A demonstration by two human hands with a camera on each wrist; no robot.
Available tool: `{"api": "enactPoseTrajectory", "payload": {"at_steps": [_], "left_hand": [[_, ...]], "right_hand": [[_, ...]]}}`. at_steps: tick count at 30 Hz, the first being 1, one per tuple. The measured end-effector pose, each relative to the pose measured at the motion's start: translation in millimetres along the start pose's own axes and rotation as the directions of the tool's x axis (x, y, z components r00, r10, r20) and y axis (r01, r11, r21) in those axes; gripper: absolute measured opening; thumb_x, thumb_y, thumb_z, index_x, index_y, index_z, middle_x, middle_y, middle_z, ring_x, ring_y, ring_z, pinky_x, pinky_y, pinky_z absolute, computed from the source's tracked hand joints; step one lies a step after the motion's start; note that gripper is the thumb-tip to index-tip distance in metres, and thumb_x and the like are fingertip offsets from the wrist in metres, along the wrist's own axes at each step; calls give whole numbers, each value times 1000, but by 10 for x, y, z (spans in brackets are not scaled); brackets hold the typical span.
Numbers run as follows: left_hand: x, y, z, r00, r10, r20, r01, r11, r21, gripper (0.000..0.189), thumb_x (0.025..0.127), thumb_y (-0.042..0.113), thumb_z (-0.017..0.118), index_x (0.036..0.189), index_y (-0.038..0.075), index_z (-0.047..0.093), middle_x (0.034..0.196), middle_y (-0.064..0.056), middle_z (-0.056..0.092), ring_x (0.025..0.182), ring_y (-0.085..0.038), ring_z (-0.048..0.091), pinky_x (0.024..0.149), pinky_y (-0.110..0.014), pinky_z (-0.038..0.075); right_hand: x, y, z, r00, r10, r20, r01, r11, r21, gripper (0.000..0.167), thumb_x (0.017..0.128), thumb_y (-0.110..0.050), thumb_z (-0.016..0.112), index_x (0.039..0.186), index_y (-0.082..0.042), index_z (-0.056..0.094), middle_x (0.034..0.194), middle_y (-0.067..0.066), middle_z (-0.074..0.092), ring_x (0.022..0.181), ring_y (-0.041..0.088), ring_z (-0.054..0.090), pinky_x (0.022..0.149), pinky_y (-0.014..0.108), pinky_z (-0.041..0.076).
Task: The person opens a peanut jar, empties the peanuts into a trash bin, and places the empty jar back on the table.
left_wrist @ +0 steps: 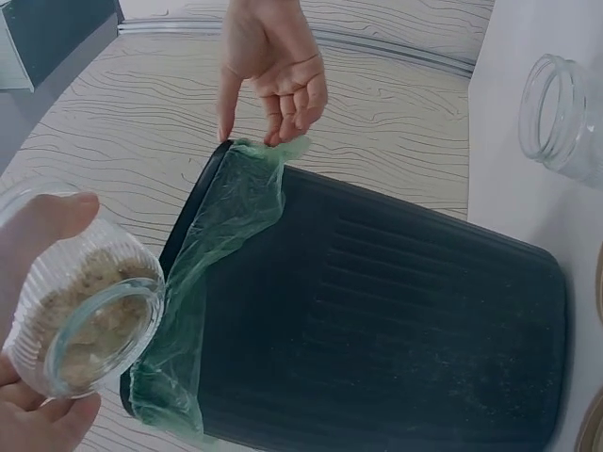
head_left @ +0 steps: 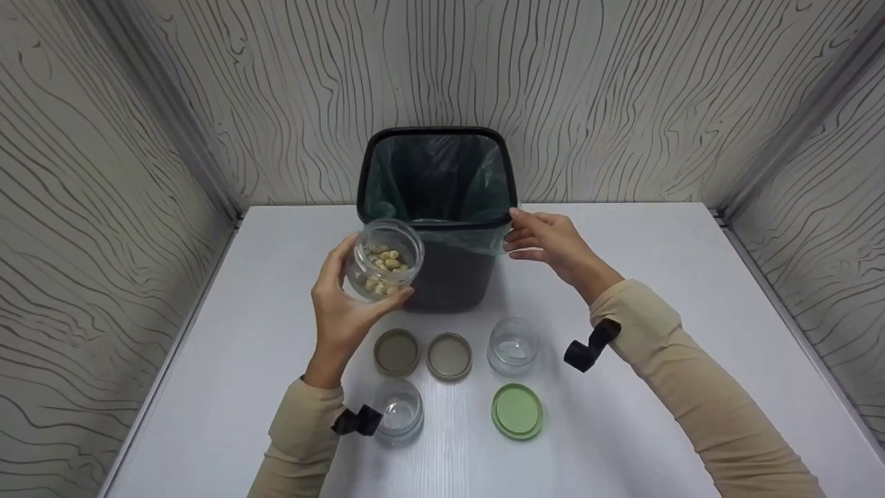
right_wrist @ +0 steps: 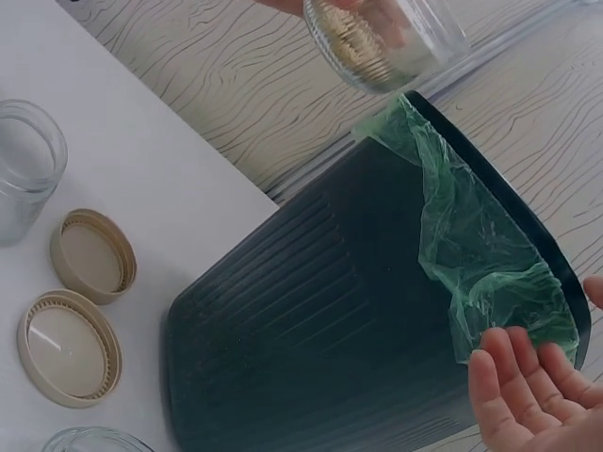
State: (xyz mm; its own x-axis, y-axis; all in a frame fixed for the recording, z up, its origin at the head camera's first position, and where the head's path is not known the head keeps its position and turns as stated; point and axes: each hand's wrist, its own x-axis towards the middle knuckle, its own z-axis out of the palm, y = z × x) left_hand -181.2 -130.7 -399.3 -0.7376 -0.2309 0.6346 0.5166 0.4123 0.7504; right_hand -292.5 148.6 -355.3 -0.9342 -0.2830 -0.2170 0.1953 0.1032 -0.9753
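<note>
My left hand (head_left: 339, 304) grips a clear jar (head_left: 385, 259) at its sides, thumb opposite the fingers. Small pale nut-like pieces (head_left: 388, 261) lie inside it. The jar is tilted, its open mouth at the near left corner of a dark trash bin (head_left: 453, 277). A thin green bag (left_wrist: 231, 212) lines the bin and folds over the rim. At the near right corner, my right hand (head_left: 550, 242) has its thumb by the rim and its loosely bent fingers (right_wrist: 509, 363) at the bag's overhanging edge.
Two brown-rimmed lids (head_left: 397, 353) lie on the white table (head_left: 622, 429), in front of the bin. A clear jar (head_left: 513, 346) stands right of them, behind a green lid (head_left: 517, 411). Another clear jar (head_left: 399, 411) is beside my left wrist. Patterned walls (head_left: 442, 62) enclose the table.
</note>
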Motion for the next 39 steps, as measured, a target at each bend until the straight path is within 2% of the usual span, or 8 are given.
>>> {"api": "enactPoseTrajectory", "payload": {"at_steps": [5,11,21,26,31,35,39], "left_hand": [[52,6,-21,1000,25,-18,-25,1000,-3,87,58,9,91,133,-5,49,129,-20,58,117,-30,58,105,-14,44],[108,21,-39,999,39,-29,-39,999,-11,86,58,9,92,132,-5,50,128,-20,59,116,-28,58,105,-15,44],[214,87,-55,998,51,-34,-51,999,5,86,57,10,92,131,-5,51,127,-20,59,116,-29,59,104,-18,46],[286,128,-66,997,67,-30,-66,998,19,87,58,10,92,132,-6,50,128,-20,58,118,-30,58,106,-23,47],[360,146,-98,997,74,-36,-73,997,20,87,58,11,92,133,-4,51,128,-19,59,117,-28,58,104,-22,47],[418,153,-126,997,72,-37,-71,997,30,87,58,13,92,133,-3,51,127,-18,59,116,-25,58,102,-21,48],[477,156,-153,997,70,-42,-69,997,35,88,57,12,92,132,-4,51,127,-18,59,115,-25,58,101,-19,47]], "right_hand": [[57,-6,17,1000,24,11,-24,1000,0,35,99,-38,49,104,-4,55,83,-3,65,78,9,67,76,22,61],[86,-40,43,999,35,5,-35,999,32,29,100,-34,49,104,-5,53,80,-4,64,76,9,65,74,21,60],[63,-70,68,997,56,46,-63,984,168,21,100,-28,50,100,-7,55,77,-1,64,73,12,65,72,23,61],[50,-99,78,997,75,36,-80,985,151,21,100,-28,49,99,-8,54,78,-2,64,72,12,65,72,23,61],[65,-130,55,993,117,33,-121,981,154,20,98,-27,53,100,-7,54,76,-1,64,69,11,63,70,23,60],[79,-147,36,989,149,11,-149,970,193,16,95,-23,59,91,-8,58,74,-1,62,67,11,60,68,22,58],[81,-162,48,989,148,-24,-138,960,243,15,92,-17,63,80,-8,60,71,-1,59,63,10,55,69,21,55]]}}
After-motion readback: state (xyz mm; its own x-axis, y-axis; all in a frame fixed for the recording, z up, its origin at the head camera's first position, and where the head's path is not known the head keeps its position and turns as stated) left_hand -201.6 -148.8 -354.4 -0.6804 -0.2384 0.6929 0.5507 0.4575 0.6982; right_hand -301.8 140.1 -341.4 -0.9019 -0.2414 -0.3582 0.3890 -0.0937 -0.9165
